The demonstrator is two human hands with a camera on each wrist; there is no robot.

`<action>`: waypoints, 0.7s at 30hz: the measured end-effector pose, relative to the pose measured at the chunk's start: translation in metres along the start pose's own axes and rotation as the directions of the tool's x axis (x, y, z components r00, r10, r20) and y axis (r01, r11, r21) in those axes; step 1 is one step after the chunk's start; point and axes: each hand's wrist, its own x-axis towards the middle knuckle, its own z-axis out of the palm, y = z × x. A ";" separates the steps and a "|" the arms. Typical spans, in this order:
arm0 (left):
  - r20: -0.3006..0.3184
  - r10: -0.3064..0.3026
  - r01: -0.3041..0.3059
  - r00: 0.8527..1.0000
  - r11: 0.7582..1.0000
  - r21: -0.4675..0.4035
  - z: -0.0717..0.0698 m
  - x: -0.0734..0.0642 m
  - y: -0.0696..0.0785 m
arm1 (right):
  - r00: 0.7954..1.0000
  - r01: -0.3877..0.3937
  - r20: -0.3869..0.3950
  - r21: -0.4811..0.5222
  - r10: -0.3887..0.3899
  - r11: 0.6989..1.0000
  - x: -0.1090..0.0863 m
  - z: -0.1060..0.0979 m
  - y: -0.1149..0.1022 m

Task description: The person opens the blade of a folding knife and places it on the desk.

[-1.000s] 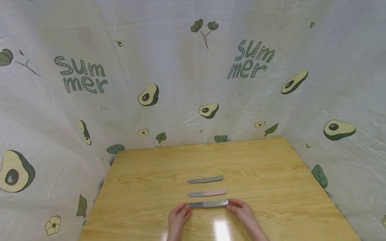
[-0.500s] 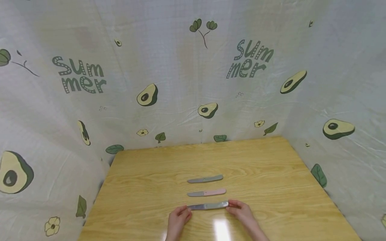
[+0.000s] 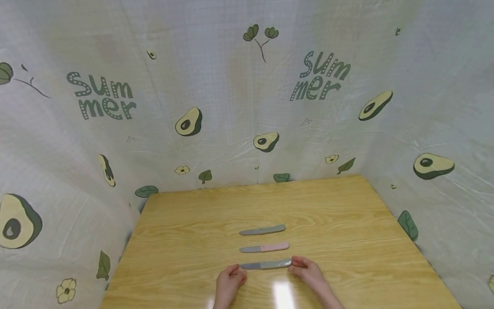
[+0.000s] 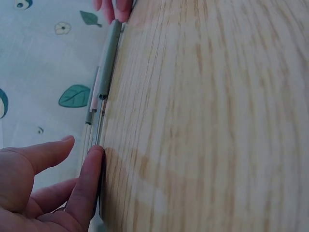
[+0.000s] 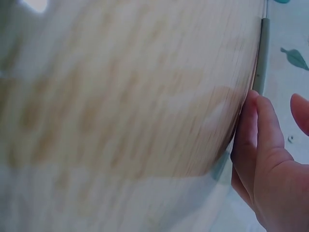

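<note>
Three table knives lie one behind another, blades to the left. The nearest knife [image 3: 266, 264] has a grey-green handle [image 4: 110, 63] and appears flat on the table. At its blade tip, my left hand [image 3: 229, 283] touches with its fingertips; the thumb stands away from them in the left wrist view. My right hand [image 3: 310, 274] has straight fingers against the handle's end, its thumb apart in the right wrist view. Just behind is a pink-handled knife [image 3: 266, 247]. Farthest back lies another grey-green knife [image 3: 263, 230].
The wooden table [image 3: 185, 231] carries the knives near its front middle. A pale cloth [image 3: 231, 86] printed with avocados and leaves hangs behind the table and along both sides.
The nearest knife has come slightly toward me and settled flat, its blade glare gone. My fingers have loosened from its ends. The other two knives stay where they were.
</note>
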 end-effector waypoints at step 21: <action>-0.157 0.239 -0.150 0.958 0.886 0.438 -0.005 -0.005 0.017 | 0.967 0.184 -0.103 -0.358 -0.234 0.915 -0.001 -0.022 -0.018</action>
